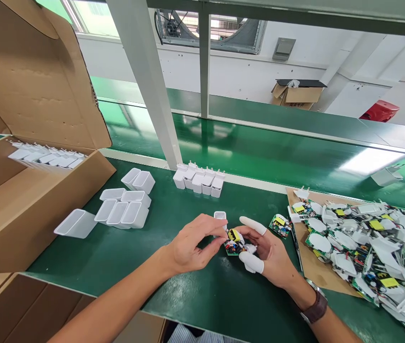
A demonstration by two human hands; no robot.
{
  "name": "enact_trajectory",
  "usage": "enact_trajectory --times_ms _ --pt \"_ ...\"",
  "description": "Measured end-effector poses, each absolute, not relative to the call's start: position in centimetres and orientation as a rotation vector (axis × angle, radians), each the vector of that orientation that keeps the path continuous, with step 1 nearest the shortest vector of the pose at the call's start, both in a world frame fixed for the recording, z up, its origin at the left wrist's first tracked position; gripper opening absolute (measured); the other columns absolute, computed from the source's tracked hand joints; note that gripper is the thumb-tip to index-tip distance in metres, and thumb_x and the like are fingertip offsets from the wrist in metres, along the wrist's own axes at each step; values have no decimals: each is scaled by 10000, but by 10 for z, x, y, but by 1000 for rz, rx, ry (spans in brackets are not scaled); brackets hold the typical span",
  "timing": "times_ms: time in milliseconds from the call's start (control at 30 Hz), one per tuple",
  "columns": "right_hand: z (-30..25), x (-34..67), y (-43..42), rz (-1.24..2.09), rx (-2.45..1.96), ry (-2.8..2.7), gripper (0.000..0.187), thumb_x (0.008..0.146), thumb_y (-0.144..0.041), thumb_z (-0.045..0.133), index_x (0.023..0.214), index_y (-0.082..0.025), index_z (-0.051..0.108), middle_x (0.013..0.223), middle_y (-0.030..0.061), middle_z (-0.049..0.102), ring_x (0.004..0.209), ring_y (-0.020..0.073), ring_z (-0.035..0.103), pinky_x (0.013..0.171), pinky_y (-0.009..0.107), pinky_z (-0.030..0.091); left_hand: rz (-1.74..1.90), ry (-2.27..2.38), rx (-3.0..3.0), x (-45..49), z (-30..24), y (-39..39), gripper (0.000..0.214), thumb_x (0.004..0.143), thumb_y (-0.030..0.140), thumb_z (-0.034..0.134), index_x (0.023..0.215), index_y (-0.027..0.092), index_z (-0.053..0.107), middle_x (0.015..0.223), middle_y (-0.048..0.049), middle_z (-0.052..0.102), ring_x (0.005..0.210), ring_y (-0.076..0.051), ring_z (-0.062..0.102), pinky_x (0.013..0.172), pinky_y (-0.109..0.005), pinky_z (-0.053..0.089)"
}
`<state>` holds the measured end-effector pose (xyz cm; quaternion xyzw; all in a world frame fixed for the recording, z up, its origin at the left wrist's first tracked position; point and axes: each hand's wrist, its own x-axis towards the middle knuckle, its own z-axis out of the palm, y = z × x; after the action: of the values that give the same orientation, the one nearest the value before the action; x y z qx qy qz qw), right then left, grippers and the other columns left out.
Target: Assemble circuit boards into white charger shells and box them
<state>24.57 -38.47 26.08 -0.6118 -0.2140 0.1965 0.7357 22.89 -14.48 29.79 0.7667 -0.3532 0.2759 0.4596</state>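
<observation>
A small green circuit board (235,244) with a yellow-wrapped part and several components is held just above the table between my two hands. My left hand (195,242) pinches it at its left edge, thumb and fingertips together. White finger covers sit on the thumb and a finger of my right hand (268,252), which is closed around the board's right side. A white piece under the right thumb is partly hidden. Right behind my left fingertips stands a white plastic case (220,215). Another circuit board (280,225) lies beyond my right hand.
An open cardboard box (63,200) with white plug parts stands at left. White open cases (131,214) sit beside it. A row of white plug cases (199,180) stands at the back. Many circuit boards (370,247) are heaped on cardboard at right. A post (148,81) rises behind.
</observation>
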Motion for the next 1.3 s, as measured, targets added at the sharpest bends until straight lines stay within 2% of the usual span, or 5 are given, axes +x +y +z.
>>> enact_trajectory --times_ms 433,833,1033,1200,1300 --pt "261 245 -384 452 -1312 -434 647 876 -221 799 1447 -337 518 1286 94 715 1150 248 680 806 367 564 749 -696 1930 236 292 -137 496 933 27 589 1400 181 528 911 -63 771 846 -186 679 799 -350 587" --pt "263 259 -382 327 -1264 -368 731 776 -377 864 1423 -268 542 1270 109 729 1104 266 700 882 460 600 906 -623 2118 293 348 -147 152 931 254 736 807 195 672 706 9 669 648 -126 602 654 -256 510" --pt "259 272 -390 176 -1304 -300 707 748 -365 868 1379 -243 575 1240 121 738 1098 268 708 986 509 573 848 -636 2324 357 395 -173 171 976 252 578 1027 204 735 934 -62 732 881 -189 657 828 -336 551" --pt "257 278 -391 52 -1348 -232 684 742 -366 843 1359 -224 584 1269 135 726 1124 267 693 968 493 583 692 -378 2285 349 396 -190 259 917 416 686 812 179 688 757 -22 704 683 -148 626 659 -259 536" --pt "262 277 -389 -14 -1413 -182 672 733 -361 835 1347 -215 605 1256 130 731 1103 266 685 975 503 573 589 -508 2220 328 389 -191 278 941 429 643 1042 180 715 940 -59 749 800 -166 684 728 -284 577"
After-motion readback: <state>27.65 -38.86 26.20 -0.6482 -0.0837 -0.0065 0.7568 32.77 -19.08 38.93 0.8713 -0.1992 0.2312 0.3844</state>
